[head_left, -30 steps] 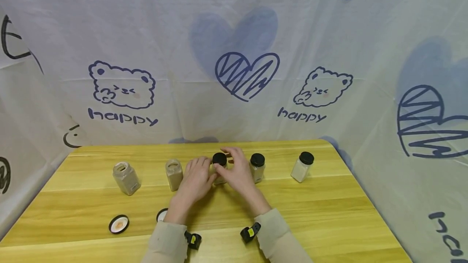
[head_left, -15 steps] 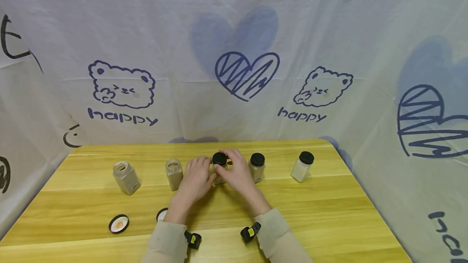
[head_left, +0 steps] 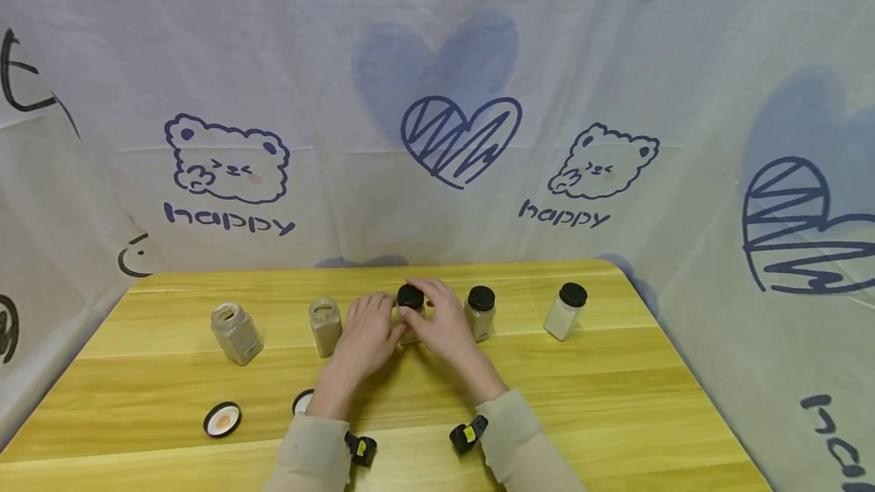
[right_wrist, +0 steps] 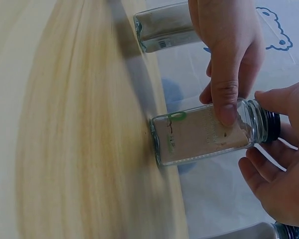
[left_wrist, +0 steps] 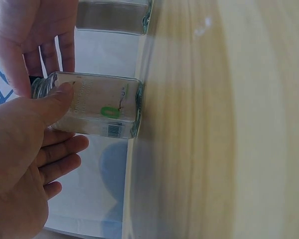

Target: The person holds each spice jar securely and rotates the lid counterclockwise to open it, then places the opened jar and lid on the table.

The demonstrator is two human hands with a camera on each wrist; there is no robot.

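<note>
A square clear glass jar (right_wrist: 199,134) with pinkish-brown powder inside stands on the table between both hands. My left hand (head_left: 365,336) holds its body, thumb laid across the near face in the left wrist view. My right hand (head_left: 444,321) grips the black screw lid (head_left: 410,296), with the thumb on one side and fingers around the other. Glass threads show between the lid and the jar's shoulder in the right wrist view. A green mark and a barcode are visible on the jar in the left wrist view.
Two uncapped jars, one at the far left (head_left: 237,340) and another (head_left: 326,331) beside my left hand, stand on the wooden table (head_left: 615,416). Upturned lids (head_left: 222,420) lie nearer me, one partly behind my left forearm. Two black-capped jars (head_left: 564,313) stand to the right.
The right hand's fingers have shifted slightly leftward around the far side of the lid. The left hand and the jar stay in place.
</note>
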